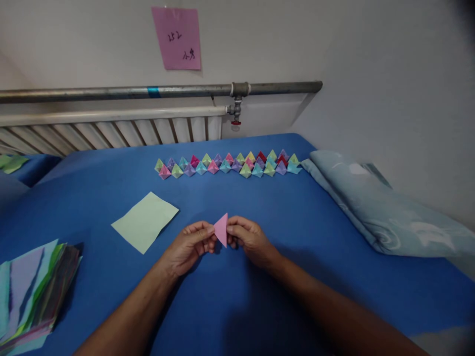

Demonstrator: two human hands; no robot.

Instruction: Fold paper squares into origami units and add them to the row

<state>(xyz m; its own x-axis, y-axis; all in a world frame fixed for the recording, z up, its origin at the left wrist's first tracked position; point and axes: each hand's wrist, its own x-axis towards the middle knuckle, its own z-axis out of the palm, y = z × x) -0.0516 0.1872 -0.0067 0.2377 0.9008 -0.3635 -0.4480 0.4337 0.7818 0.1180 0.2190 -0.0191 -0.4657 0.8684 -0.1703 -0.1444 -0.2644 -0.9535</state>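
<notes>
Between my two hands is a small pink folded paper triangle [221,230], held a little above the blue surface. My left hand [191,245] pinches its left corner with thumb and fingers. At its right edge, my right hand [252,241] grips it between thumb and fingers, the fingertips partly hidden behind the paper. Left of my hands lies a flat pale green paper sheet [145,222]. Farther back, several small folded paper boats [213,166] in pink, green, blue, purple and red stand in two rows.
A stack of coloured paper [35,291] lies at the lower left on the blue sheet [208,306]. A folded pale blue blanket [374,212] is at the right. Behind are a radiator [122,131], a metal pipe [111,94] and a pink note [178,38] on the wall.
</notes>
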